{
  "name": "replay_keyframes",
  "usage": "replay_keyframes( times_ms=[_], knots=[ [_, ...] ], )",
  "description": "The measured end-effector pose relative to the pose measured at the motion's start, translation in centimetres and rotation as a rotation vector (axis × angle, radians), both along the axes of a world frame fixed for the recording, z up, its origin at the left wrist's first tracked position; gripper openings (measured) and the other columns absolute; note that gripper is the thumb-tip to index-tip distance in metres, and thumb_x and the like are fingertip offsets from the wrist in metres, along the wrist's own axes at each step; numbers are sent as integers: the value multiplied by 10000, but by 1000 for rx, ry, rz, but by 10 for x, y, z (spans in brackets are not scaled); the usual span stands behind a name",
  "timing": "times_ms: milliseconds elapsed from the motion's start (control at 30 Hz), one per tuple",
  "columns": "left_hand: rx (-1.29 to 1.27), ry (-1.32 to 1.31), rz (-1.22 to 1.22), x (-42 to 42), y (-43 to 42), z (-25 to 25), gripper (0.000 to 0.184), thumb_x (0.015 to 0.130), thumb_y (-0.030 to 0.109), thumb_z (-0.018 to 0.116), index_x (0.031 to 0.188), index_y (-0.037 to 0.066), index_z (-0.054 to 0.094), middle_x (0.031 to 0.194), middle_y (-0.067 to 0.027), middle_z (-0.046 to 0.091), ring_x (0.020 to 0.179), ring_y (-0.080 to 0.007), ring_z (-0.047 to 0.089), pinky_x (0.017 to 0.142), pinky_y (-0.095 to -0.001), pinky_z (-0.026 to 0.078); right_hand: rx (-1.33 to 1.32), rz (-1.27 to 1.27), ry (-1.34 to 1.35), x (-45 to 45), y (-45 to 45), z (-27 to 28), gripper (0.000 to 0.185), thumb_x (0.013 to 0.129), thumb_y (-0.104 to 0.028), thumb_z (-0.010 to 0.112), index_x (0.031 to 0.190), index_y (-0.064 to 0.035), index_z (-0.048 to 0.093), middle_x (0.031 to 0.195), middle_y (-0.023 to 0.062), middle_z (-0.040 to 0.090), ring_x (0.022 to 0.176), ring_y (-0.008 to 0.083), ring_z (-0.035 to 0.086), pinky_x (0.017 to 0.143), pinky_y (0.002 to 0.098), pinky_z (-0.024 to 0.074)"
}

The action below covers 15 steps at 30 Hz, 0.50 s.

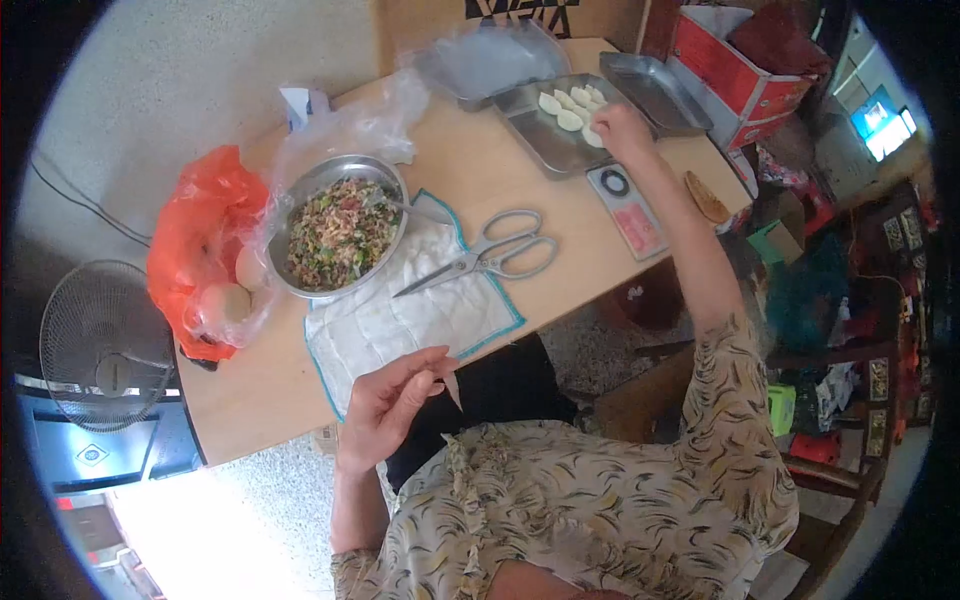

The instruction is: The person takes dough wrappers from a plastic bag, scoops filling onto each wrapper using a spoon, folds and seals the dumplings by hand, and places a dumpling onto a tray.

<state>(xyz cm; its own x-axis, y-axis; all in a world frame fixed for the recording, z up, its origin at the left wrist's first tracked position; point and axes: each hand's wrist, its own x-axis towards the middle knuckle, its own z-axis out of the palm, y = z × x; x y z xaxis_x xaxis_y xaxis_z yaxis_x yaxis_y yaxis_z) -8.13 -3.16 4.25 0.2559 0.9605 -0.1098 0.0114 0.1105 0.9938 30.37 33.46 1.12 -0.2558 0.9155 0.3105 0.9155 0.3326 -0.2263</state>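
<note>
My right hand (622,133) is over the metal tray (532,132) at the upper right, its fingers closed on a pale dumpling (593,136). Several more dumplings (569,120) lie in rows beside it. Near the table's front edge, my left hand (392,398) is raised with its fingers pinched; a thin, pale piece shows at the fingertips, too unclear to name. A steel bowl (391,247) of chopped filling (340,235), with a utensil in it, stands left of centre. Scissors (470,262) lie on a white cloth (375,330) with a teal edge.
Two other trays (490,62) (655,92) flank the dumpling tray. A phone-like flat object (628,213) and a brown oval piece (706,197) lie at the right. An orange bag (195,240) and clear plastic (370,125) are at the left. A fan (105,345) stands beyond the table.
</note>
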Motion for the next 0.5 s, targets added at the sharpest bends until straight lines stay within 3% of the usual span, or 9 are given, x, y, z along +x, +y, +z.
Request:
replay_keyframes(
  times_ms=[100,167,200,267,300,433,500],
  knots=[
    [20,0,79,-3,-5,-2,333,1045,125,542,1307,-77,584,1140,-124,716,957,-136,657,871,-279,541,-72,-49,-99,15,18,-24,199,845,-211,672,882,-26,735,937,235,692,926,402,680,812,489,525],
    [20,18,102,-6,-7,-4,312,1035,118,562,1281,-68,607,1080,-106,729,923,-118,656,833,-266,542,55,52,-35,23,20,-33,179,847,-190,670,887,-24,725,946,217,699,911,401,672,825,473,522],
    [17,33,133,-10,-10,-4,302,1030,114,571,1268,-64,619,1050,-96,735,906,-109,655,814,-259,542,-13,75,-83,34,33,-38,157,856,-159,667,916,-25,721,967,196,706,918,381,670,824,447,518],
    [13,75,138,-22,-11,-1,295,1040,119,551,1270,-52,620,1082,-102,727,969,-140,672,845,-279,557,-34,159,159,51,54,-58,171,856,-143,683,971,-24,724,948,185,700,903,329,681,810,422,513],
    [19,96,120,-34,-10,1,293,1045,121,541,1271,-46,621,1098,-105,722,1001,-156,681,861,-289,564,-13,114,7,31,31,-29,193,857,-135,685,999,-9,721,952,176,703,890,311,685,795,404,514],
    [116,280,385,-80,1,3,213,1013,107,598,1121,-47,697,968,-72,728,855,-117,681,760,-273,570,-128,109,12,35,32,-31,183,880,-125,678,1019,-14,718,937,179,705,860,314,688,773,380,512],
    [362,619,545,-121,15,-7,167,961,37,620,1087,-30,708,926,-65,725,804,-115,668,737,-265,559,-171,90,-31,37,37,-28,197,899,-138,676,1059,-33,723,936,188,708,860,311,694,770,381,515]
  ],
)
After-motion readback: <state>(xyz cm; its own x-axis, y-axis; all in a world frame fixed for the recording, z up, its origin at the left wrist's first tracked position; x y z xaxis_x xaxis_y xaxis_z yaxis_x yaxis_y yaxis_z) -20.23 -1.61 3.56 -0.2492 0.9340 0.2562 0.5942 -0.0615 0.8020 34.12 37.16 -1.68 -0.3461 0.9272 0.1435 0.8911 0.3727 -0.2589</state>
